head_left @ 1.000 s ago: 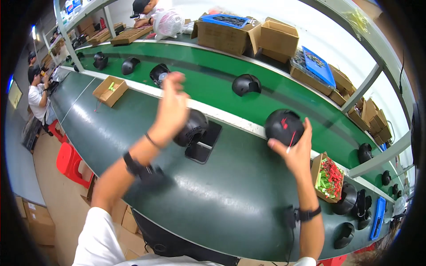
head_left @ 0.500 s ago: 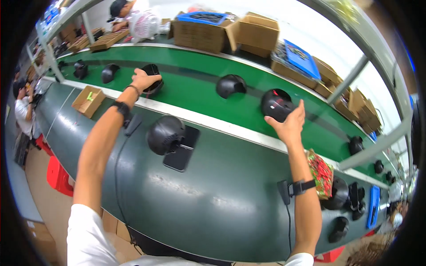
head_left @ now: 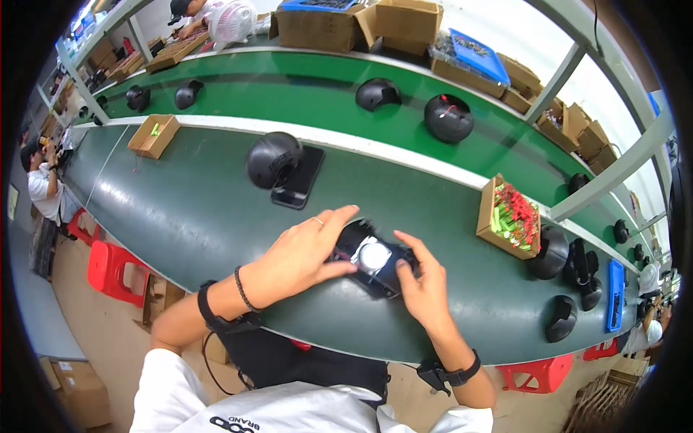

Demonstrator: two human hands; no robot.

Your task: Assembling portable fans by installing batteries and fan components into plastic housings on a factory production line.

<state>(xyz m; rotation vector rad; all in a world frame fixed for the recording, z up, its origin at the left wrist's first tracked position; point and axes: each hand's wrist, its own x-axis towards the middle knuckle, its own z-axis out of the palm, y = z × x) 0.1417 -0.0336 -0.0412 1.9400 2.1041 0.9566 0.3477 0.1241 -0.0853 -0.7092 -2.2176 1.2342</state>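
Observation:
A black housing with a round, silvery-white disc in its middle is at the near edge of the dark green bench. My left hand grips its left side, thumb by the disc and fingers along the far edge. My right hand holds the right side between thumb and fingers. The underside of the housing is hidden. Farther away, a black round shell rests beside a black smartphone-like slab, partly covering it.
Behind the bench, a green conveyor belt carries black shells, one with a red wire. A cardboard box of red and green parts stands right, near more black shells and a blue tray. A small box sits left.
My left hand has brought the black housing from the belt to the near bench. My right hand has left the red-wired shell on the belt and joined it. The view has shifted.

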